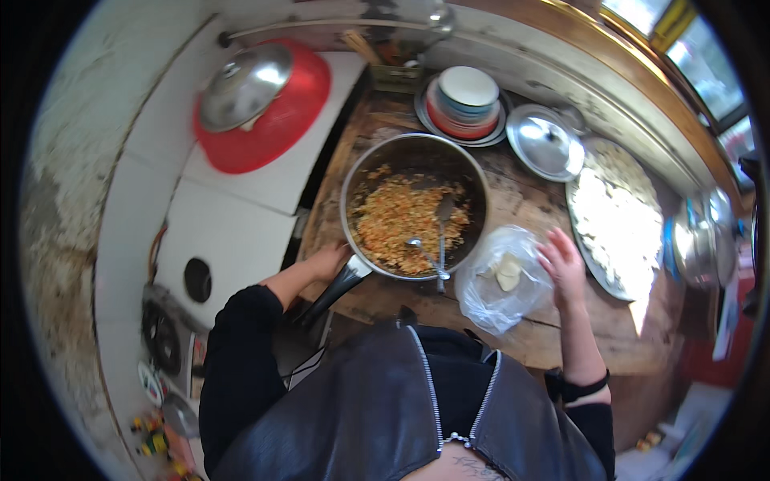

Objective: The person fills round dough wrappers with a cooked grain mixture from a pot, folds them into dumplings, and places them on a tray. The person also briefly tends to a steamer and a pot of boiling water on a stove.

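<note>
A deep steel pot (477, 159) stands before me on the wooden table, partly filled with a finely chopped, orange-and-yellow filling (397, 216). Two metal spoons (442, 237) rest in it, their handles crossing at the near rim. My left hand (329, 262) is at the pot's lower left side, beside its black handle (334, 296); the fingertips are hidden, so its grip cannot be told. To the right of the pot lies a clear plastic bag (481, 300) with pale, flat dough pieces (508, 273) in it. My right hand (562, 258) hovers at the bag's right edge, fingers apart, holding nothing.
A sunlit oval tray (601, 282) of whitish pieces, too bright to make out, lies at the right. Behind are a metal lid (544, 141) and stacked bowls (468, 87). On the white counter (234, 222) at left, another lid (243, 87) sits on a red plastic basin (301, 114).
</note>
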{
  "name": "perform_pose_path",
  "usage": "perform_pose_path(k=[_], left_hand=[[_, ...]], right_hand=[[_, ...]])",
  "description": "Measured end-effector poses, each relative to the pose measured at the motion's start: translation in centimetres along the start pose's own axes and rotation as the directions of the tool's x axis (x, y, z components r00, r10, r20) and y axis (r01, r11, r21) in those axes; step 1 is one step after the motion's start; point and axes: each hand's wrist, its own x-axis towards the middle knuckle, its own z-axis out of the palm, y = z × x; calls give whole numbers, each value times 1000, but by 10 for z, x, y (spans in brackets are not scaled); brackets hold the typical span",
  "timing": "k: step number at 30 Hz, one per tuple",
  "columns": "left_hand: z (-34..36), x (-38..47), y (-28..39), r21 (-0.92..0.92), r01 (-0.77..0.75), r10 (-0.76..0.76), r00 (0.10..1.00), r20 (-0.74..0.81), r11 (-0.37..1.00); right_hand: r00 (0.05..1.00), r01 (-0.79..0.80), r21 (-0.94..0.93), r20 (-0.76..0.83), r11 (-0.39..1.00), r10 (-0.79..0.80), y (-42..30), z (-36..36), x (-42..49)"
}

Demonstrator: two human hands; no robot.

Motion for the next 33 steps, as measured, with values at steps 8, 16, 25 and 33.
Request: perform_pose_path(k=[8,16,25,33], left_hand=[[-61,-24,-8,-564,310,-594,678,-433,765],[-112,-6,191,53,-438,389,728,-564,897],[-107,-12,209,144,-668,592,515,-620,731],[-85,-32,59,-311,81,-295,604,-740,947]], right_hand=[[816,5,-20,578,1000,8,-17,123,-24],[121,848,97,921,521,-369,29,209,-21],[266,622,-263,957,737,118,19,205,-77],[854,429,-425,479,797,-204,35,50,-3]])
